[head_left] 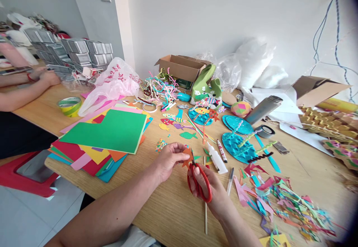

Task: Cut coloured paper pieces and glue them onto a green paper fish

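Over wooden table (167, 209), facing pale wall (173, 19) | left fingers (181, 158) pinch orange paper (188, 151) | right fingers (198, 175) grip scissors (209, 189)

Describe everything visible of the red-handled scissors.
The scissors have red looped handles, seemingly plastic, and short dark blades that look metal. The right hand grips the handles. Held above the wooden table, they point away from the person, blades at the edge of an orange paper piece in the left hand. The blades' opening is too small to judge.
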Demonstrator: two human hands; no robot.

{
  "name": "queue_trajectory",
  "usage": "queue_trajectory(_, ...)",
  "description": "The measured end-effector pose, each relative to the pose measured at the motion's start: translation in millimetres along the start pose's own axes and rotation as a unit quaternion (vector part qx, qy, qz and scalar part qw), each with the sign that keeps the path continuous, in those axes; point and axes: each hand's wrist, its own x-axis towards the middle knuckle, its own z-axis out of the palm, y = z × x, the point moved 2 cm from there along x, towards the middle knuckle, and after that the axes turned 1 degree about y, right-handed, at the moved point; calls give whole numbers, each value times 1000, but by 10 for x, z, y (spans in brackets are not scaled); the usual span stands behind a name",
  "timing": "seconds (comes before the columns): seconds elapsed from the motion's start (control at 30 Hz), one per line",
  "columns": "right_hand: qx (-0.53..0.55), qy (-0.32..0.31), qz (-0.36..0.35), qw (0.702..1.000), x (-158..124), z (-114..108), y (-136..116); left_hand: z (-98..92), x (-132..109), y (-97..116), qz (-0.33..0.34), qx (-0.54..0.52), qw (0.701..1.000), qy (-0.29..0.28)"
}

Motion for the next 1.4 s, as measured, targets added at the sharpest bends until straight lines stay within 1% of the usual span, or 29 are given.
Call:
queue_trajectory(0.5,7,10,12,1000,-13,5,-61,-2,0,-10,-5,-11,1000,-9)
queue_trajectory(0.8,13,19,-1,1000,-7,-15,-37,-17,18,-15,-2,-10,1000,-5)
queue_trajectory(0.87,20,32,-11,999,-4,-34,-35,-22,25,-13,5,-5,1000,-3)
queue_trajectory(0.93,30,62,-26,997,-4,-59,-45,-24,23,-3,27,18,999,-5)
queue_trajectory(1.0,39,98,-45,993,-6,-83,-66,-17,4,25,82,75,994,-16)
queue_trajectory(1.03,43,113,-58,991,-7,-92,-80,-10,-14,47,129,120,984,-24)
queue_trajectory(1.07,48,124,-73,989,-7,-97,-95,0,-39,72,186,175,966,-28)
queue_trajectory(1.1,53,132,-88,986,-8,-100,-111,12,-71,97,250,235,939,-28)
queue_trajectory(1.13,60,138,-103,983,-9,-100,-127,26,-106,118,312,296,902,-23)
queue_trajectory(1.2,75,149,-126,978,-12,-99,-158,58,-179,140,416,399,817,-7)
queue_trajectory(1.23,82,155,-132,976,-15,-99,-170,74,-209,139,450,437,779,-2)
queue_trajectory(1.27,89,159,-135,974,-17,-100,-179,89,-234,133,475,465,747,-1)
queue_trajectory(1.3,95,162,-135,973,-19,-102,-185,102,-251,124,492,485,723,-4)
queue_trajectory(1.33,99,163,-132,973,-20,-106,-186,112,-263,113,505,499,704,-7)
queue_trajectory(1.4,102,164,-123,973,-17,-116,-175,124,-272,91,518,516,682,-13)
